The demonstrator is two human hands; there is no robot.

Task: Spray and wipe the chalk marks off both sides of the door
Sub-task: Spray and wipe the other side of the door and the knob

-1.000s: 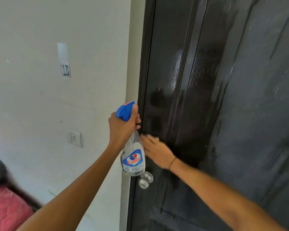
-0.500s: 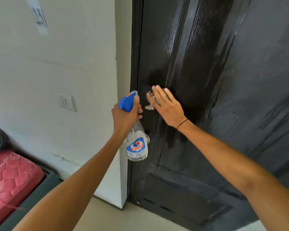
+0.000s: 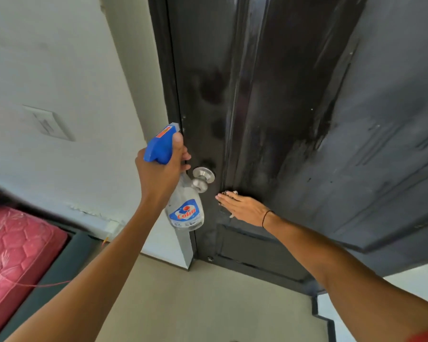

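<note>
1. Far left, low: a red mattress (image 3: pixel 15 253) lies on the floor, well apart from the work. Above it a wall switch (image 3: pixel 48 123) on the pale wall (image 3: pixel 67 70). Neither matters to the job.
2. Left hand (image 3: pixel 158 174) is wrapped tight round the neck of the spray bottle (image 3: pixel 184 208), thumb up along the blue spray head (image 3: pixel 162 146). Bottle's long axis runs near upright, clear body hanging below the fist, label facing the camera. Nozzle points up and right, toward the door edge. Prob. kept raised so the next squirt needs no re-grip.
3. Just right of the bottle, w/ the bottle partly in front of it: the metal knob (image 3: pixel 202 178) on the door's left side.
4. The door (image 3: pixel 282 119) is dark and stands upright, long axis vertical, filling the centre and right. Wet sheen and smeared streaks down the middle panel; pale dusty haze on the right part, maybe chalk left over, can't say for sure.
5. Right hand (image 3: pixel 242 206) lies flat on the door, below and right of the knob, fingers (image 3: pixel 226 197) pointing left. It presses a cloth (image 3: pixel 229 193) against the surface; only scraps of cloth show past the fingertips and under the palm. Flat palm spreads pressure for wiping.
6. Judgement: wiping this face is under way; the other side isn't seen, so likely not near done.
</note>
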